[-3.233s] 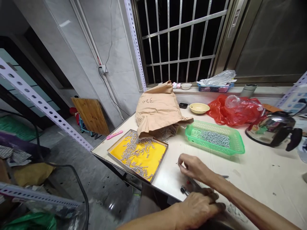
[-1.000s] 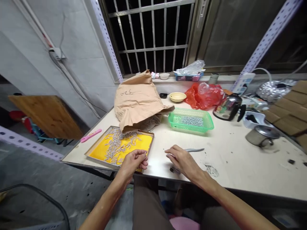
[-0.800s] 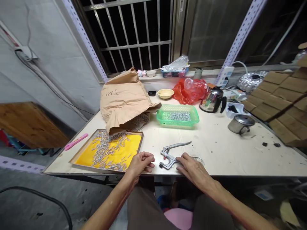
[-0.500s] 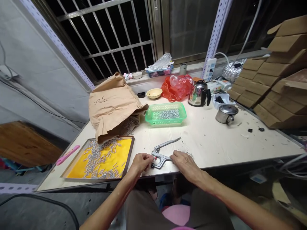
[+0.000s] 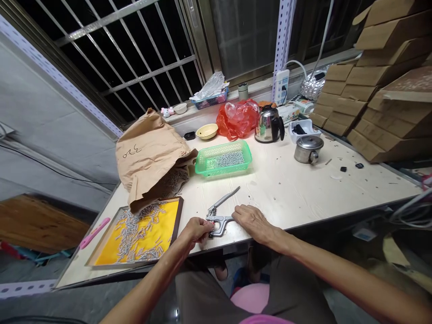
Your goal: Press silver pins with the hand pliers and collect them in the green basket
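Note:
Grey hand pliers [image 5: 221, 220] with a spring and a small red part at the jaw lie on the table near its front edge, the two handles spread apart. My right hand [image 5: 251, 220] is closed around the end of the lower handle. At the jaw, my left hand [image 5: 199, 229] is pinched with thumb and fingertips together; whatever sits between them is too small to make out. Left of it is a shallow tray [image 5: 179, 216] with a yellow bottom, strewn with small metal pins [image 5: 130, 234]. Beyond the pliers stands a green plastic basket [image 5: 223, 172] holding similar metal pieces.
A brown paper bag [image 5: 151, 157] leans over the tray's back edge, its mouth showing more metal pieces. A pink-handled tool [image 5: 94, 233] lies far left. Toward the back are a red plastic bag [image 5: 236, 121], a kettle [image 5: 268, 126] and a lidded metal cup [image 5: 308, 150]. Cardboard boxes [image 5: 388, 103] are stacked right.
The camera view has turned slightly, shifting the table contents left. My left hand stays pinched at the pliers' jaw, and my right hand keeps its hold on the lower handle.

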### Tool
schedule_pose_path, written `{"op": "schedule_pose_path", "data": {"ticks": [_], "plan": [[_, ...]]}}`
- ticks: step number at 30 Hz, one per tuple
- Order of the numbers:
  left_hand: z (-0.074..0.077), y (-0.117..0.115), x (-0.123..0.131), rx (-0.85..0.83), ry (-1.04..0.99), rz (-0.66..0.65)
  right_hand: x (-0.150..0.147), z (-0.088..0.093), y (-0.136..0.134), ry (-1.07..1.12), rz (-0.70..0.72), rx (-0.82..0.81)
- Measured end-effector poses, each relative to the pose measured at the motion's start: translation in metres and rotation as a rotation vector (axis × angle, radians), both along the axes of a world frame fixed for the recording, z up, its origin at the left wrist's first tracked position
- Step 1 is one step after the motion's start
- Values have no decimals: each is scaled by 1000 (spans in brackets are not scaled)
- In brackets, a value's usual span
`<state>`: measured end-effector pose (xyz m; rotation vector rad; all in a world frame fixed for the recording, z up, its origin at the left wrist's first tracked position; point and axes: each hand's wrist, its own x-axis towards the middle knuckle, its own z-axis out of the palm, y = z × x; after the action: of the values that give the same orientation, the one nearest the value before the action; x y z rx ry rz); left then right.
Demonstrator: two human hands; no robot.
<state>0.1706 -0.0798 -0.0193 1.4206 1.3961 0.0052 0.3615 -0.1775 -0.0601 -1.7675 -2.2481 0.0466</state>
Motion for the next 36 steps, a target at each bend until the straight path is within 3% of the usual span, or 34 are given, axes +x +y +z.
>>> {"op": "schedule_pose_path", "data": {"ticks": [10, 21, 36], "plan": [[-1, 8, -3, 68, 38, -38, 8, -4, 12, 1, 64, 26], [-9, 2, -1, -83, 34, -37, 20, -8, 16, -27, 92, 54], [-4, -5, 3, -239, 27, 51, 18, -7, 13, -42, 62, 41]]}}
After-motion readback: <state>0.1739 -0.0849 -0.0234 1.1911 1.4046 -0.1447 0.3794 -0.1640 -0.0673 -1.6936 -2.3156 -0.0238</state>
